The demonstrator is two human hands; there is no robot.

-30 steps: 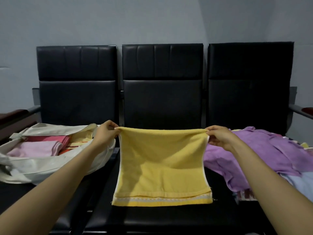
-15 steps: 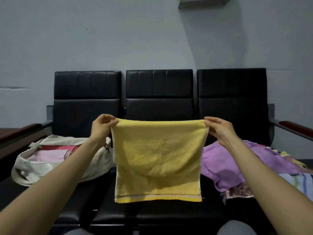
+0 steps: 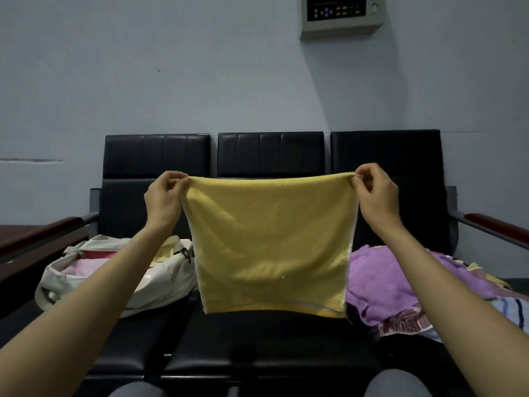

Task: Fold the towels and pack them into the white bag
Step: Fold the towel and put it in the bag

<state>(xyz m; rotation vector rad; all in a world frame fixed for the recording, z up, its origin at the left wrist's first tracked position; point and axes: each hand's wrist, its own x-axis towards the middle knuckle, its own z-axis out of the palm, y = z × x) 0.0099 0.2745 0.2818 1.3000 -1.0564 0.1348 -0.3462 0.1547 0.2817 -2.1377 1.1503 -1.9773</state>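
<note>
The left hand [image 3: 164, 197] has its fingers [image 3: 174, 181] curled and pressed together, pinching the top left corner of the yellow towel [image 3: 269, 247], and the right hand [image 3: 375, 196] pinches the top right corner the same way. The cloth hangs stretched flat between the two sets of fingers, its lower hem above the black bench [image 3: 257, 339]. Below and outward of the left fingers the white bag [image 3: 160, 282] lies open on the bench with pink towels [image 3: 83, 266] inside, and below the right fingers sits a heap of unfolded towels [image 3: 380, 279] with purple on top.
</note>
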